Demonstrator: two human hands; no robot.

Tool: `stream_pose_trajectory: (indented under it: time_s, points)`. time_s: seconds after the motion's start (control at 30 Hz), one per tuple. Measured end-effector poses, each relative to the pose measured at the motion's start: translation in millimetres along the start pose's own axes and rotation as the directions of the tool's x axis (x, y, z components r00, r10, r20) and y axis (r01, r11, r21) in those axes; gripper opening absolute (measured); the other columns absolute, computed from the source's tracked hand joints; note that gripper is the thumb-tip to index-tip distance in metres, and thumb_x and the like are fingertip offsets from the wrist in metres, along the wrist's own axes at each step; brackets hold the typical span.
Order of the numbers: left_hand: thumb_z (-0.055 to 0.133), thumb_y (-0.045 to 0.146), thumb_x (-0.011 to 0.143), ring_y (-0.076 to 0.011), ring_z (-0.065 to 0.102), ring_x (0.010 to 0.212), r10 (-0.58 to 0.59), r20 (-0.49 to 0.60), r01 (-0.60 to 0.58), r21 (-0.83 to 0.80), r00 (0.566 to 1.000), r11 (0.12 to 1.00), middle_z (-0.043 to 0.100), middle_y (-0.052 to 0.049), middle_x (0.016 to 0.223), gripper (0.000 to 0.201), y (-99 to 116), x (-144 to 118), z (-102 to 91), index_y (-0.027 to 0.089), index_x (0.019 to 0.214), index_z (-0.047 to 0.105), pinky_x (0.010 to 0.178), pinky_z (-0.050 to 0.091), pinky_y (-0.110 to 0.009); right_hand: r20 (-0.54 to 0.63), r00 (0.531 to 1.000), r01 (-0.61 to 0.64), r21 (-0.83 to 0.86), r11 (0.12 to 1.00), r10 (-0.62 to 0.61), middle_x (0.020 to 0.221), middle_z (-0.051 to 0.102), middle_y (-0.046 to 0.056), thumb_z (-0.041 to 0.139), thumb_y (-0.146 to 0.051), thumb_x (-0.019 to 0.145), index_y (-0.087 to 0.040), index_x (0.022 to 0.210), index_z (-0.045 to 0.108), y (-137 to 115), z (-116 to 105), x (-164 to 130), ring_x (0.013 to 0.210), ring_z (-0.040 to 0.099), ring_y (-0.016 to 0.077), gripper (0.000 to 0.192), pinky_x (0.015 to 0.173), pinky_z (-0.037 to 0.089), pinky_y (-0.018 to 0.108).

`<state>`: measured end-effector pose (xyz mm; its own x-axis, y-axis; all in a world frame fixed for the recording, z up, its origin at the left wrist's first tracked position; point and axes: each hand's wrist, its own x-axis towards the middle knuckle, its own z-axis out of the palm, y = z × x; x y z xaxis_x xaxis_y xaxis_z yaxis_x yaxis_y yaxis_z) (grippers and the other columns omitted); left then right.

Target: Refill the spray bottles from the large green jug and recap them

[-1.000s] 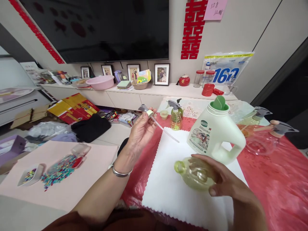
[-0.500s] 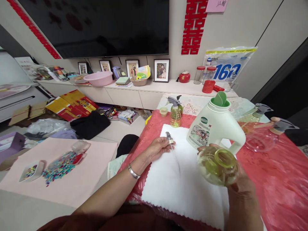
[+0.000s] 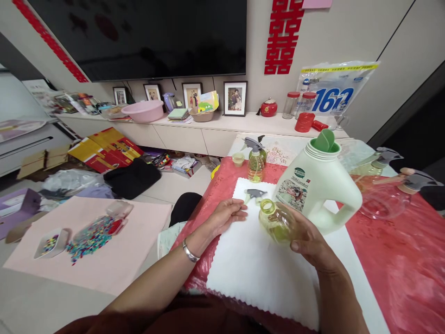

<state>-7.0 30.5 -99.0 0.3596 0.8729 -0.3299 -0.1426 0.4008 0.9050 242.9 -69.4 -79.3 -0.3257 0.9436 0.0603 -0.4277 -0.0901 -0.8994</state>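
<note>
My right hand (image 3: pixel 313 246) is wrapped round a clear yellow-green spray bottle (image 3: pixel 280 225), which has no top on. It is tilted, its open mouth toward the left, above a white scalloped mat (image 3: pixel 250 269). A grey trigger spray head (image 3: pixel 255 193) lies on the mat just beyond the bottle's mouth. Near it, at the mat's left side, my left hand (image 3: pixel 227 217) has its fingers stretched out and holds nothing. Behind my right hand stands a large pale green jug (image 3: pixel 316 181) with a green scoop-like piece (image 3: pixel 326 140) in its open neck.
Spray bottles (image 3: pixel 256 164) and a small cup (image 3: pixel 238 159) stand at the back of the red-covered table (image 3: pixel 410 273). A pink-tinted spray bottle (image 3: pixel 385 202) is at the right. Colourful small pieces (image 3: pixel 92 236) lie on a pink sheet at the left.
My left hand has let go of the spray head, which now lies on the mat. My right hand has brought the bottle left and turned its mouth toward the left hand.
</note>
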Motion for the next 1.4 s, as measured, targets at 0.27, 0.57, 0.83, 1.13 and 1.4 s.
stream_pose_trajectory:
  time_s: [0.27, 0.57, 0.83, 1.13, 1.4]
  points:
    - [0.073, 0.012, 0.076, -0.0156, 0.058, 0.079, 0.292, -0.124, -0.167, 0.589, 0.948, 0.791, 0.065, -0.003, 0.095, 0.027, 4.1, 25.8, 6.2, 0.018, 0.101, 0.068, 0.083, 0.047, -0.032, 0.063, 0.995, -0.070, -0.016, 0.997, 0.071, 0.156, 0.029, 0.010, 0.088, -0.033, 0.075, -0.028, 0.152, 0.048, 4.0, -10.6, -2.3, 0.145, 0.029, 0.0323, 0.087, 0.118, 0.037, 0.046]
    - [0.060, 0.009, 0.084, -0.0265, 0.063, 0.096, 0.379, -0.040, -0.146, 0.881, 0.924, 0.450, 0.070, -0.009, 0.096, 0.017, 2.9, 39.2, 23.3, 0.019, 0.097, 0.066, 0.089, 0.046, -0.038, 0.005, 1.000, 0.021, 0.022, 1.000, -0.021, 0.154, 0.032, 0.009, 0.088, -0.034, 0.075, -0.029, 0.149, 0.051, 2.3, -11.7, -5.1, 0.141, 0.037, 0.0319, 0.083, 0.118, 0.038, 0.044]
    - [0.050, 0.002, 0.086, -0.0281, 0.062, 0.113, 0.468, -0.042, -0.129, 0.936, 0.883, 0.327, 0.068, -0.012, 0.112, 0.027, 15.8, 33.8, 1.6, 0.015, 0.104, 0.066, 0.098, 0.049, -0.043, -0.058, 0.997, 0.053, -0.039, 0.998, -0.055, 0.155, 0.031, 0.007, 0.085, -0.031, 0.078, -0.033, 0.151, 0.048, 6.0, -11.6, 3.5, 0.142, 0.035, 0.0294, 0.082, 0.117, 0.040, 0.041]
    - [0.064, 0.046, 0.093, -0.0289, 0.056, 0.130, 0.472, 0.394, -0.601, 0.333, 0.789, 0.726, 0.057, -0.013, 0.143, 0.061, -0.2, -25.8, 36.2, 0.021, 0.146, 0.044, 0.110, 0.045, -0.045, -0.023, 0.999, 0.027, -0.069, 0.997, -0.029, 0.155, 0.031, 0.007, 0.084, -0.032, 0.082, -0.031, 0.151, 0.047, 11.8, -0.6, 12.9, 0.141, 0.037, 0.0288, 0.078, 0.116, 0.042, 0.040]
    - [0.080, 0.062, 0.075, -0.0369, 0.046, 0.139, 0.416, 0.277, -0.486, 0.275, 0.866, 0.829, 0.048, -0.017, 0.148, 0.098, -33.5, -23.9, 54.0, 0.023, 0.150, 0.031, 0.116, 0.039, -0.055, -0.001, 0.999, -0.048, -0.302, 0.952, 0.050, 0.156, 0.029, 0.006, 0.083, -0.035, 0.087, -0.033, 0.153, 0.044, 10.7, -10.2, 8.8, 0.140, 0.040, 0.0257, 0.076, 0.115, 0.046, 0.040]
